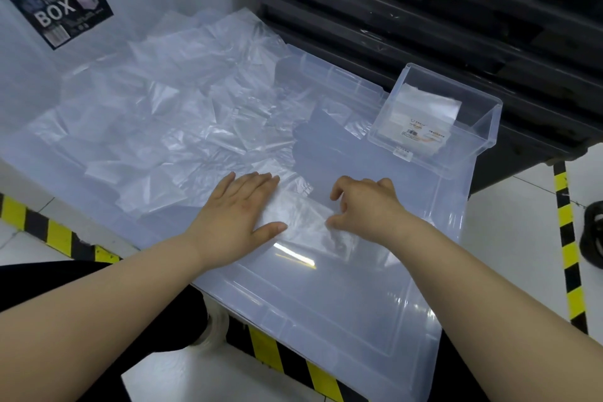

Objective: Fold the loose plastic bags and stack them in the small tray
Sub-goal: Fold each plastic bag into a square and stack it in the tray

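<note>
A clear plastic bag (306, 222) lies flat on a translucent bin lid (342, 303) between my hands. My left hand (238, 209) presses its left part with straight fingers. My right hand (368, 202) has curled fingers and pinches the bag's right edge. A heap of several loose clear bags (169, 108) covers the lid's far left. The small clear tray (437, 121) stands at the lid's far right corner, with folded bags (424, 108) inside it.
A large translucent storage box with a black BOX label (62, 6) stands at the back left. Dark stacked crates (456, 10) rise behind the tray. Yellow-black hazard tape (567, 238) marks the white floor on the right and near front.
</note>
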The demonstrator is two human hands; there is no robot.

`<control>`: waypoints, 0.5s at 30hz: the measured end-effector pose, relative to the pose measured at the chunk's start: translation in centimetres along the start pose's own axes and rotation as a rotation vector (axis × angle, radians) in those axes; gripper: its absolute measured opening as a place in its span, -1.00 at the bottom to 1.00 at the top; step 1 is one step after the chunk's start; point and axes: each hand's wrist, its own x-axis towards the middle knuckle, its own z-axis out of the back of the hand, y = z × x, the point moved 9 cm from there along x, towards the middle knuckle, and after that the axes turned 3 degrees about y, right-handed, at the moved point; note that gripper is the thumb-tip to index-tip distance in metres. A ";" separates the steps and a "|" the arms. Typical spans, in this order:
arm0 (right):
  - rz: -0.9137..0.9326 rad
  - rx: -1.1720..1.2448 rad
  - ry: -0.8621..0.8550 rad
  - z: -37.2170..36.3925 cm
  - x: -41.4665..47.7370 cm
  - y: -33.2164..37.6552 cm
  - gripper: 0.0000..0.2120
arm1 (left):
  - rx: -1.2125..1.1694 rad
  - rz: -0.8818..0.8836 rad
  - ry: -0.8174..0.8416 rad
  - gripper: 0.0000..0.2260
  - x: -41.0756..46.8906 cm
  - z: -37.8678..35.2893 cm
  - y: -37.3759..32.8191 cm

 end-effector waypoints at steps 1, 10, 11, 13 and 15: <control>0.002 0.001 0.024 -0.1 -0.1 0.1 -0.74 | -0.010 0.030 -0.009 0.04 0.0 0.3 0.3; 0.134 0.096 0.157 -1.0 -0.5 1.0 -0.83 | -0.102 0.063 -0.107 -0.06 0.3 2.1 1.1; 0.159 0.161 0.149 -0.6 -0.6 0.9 -0.85 | -0.136 0.057 -0.162 -0.09 0.2 2.6 1.1; 0.175 0.334 0.094 0.5 -0.6 0.7 -0.79 | -0.181 0.036 -0.297 -0.19 -0.1 3.7 1.1; 0.142 0.522 -0.005 1.8 -0.5 -0.1 -0.71 | -0.287 0.050 -0.467 -0.31 -0.7 5.2 1.2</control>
